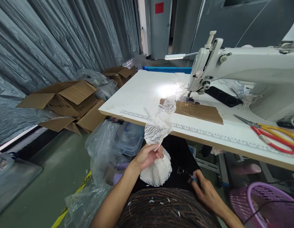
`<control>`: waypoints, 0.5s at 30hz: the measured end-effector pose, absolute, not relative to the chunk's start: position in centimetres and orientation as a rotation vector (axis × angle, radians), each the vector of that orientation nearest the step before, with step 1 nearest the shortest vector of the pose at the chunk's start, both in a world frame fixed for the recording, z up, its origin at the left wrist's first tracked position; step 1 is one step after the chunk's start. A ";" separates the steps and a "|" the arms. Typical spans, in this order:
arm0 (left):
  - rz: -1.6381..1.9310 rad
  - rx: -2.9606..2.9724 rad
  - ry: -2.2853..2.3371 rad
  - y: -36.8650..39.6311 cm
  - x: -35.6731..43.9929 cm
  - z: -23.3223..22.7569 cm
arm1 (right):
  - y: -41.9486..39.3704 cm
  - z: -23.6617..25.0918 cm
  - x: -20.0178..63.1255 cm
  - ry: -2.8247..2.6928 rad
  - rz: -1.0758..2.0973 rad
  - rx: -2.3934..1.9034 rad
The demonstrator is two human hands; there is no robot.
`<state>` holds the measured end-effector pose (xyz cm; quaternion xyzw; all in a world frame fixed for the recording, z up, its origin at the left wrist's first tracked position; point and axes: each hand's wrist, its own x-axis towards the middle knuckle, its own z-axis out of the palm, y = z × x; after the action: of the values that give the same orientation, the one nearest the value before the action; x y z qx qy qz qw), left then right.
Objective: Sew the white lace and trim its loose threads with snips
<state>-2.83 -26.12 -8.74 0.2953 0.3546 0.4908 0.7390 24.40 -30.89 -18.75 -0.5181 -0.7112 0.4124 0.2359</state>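
My left hand (150, 155) is closed on white lace fabric (155, 133), pinching it just off the table's front edge. The strip runs up over the edge towards the sewing machine's needle area. Below the hand, more lace (158, 172) hangs bunched over my lap. At the right of my lap, my right hand (204, 190) is closed around small blue thread snips (193, 178), their tip pointing up and left. My fingers hide part of the snips. A thin loop of pale thread (180, 170) lies on the dark cloth near their tip.
A white sewing machine (244, 65) stands on the table (132, 91). Red- and yellow-handled scissors (268, 131) lie at its right. Brown cardboard (199, 113) rests below the needle. Open cartons (68, 98) and plastic bags (99, 148) are left; a purple basket (251, 193) is lower right.
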 end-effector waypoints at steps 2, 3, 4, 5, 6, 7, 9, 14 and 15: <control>1.074 0.431 0.616 -28.6 -3.3 -9.3 | -30.5 -17.3 23.2 -1.734 1.263 -1.388; 1.063 0.344 0.554 -29.8 -3.3 -9.7 | -30.1 -16.6 22.4 -1.641 1.333 -1.358; 1.041 0.278 0.503 -31.0 -3.2 -10.2 | -29.7 -15.9 21.6 -1.570 1.405 -1.314; 1.010 0.233 0.461 -32.0 -3.0 -10.6 | -29.2 -15.2 20.6 -1.519 1.465 -1.265; 0.976 0.207 0.430 -32.8 -2.7 -11.0 | -28.7 -14.6 19.6 -1.483 1.511 -1.218; 0.945 0.196 0.410 -33.4 -2.4 -11.4 | -28.2 -14.1 18.5 -1.468 1.545 -1.173; 0.913 0.203 0.402 -33.9 -1.8 -12.0 | -27.5 -13.0 16.3 -1.443 1.602 -1.069; 0.919 0.301 0.440 -33.2 -1.1 -13.1 | -27.1 -11.4 12.3 -1.380 1.596 -1.101; 0.896 0.342 0.470 -33.1 -1.1 -13.2 | -27.2 -11.2 12.0 -1.370 1.589 -1.125</control>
<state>-1.08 -33.13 -13.22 0.1630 0.2241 0.4269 0.8608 11.97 -27.16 -11.20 -0.4386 -0.5344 0.6198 0.3713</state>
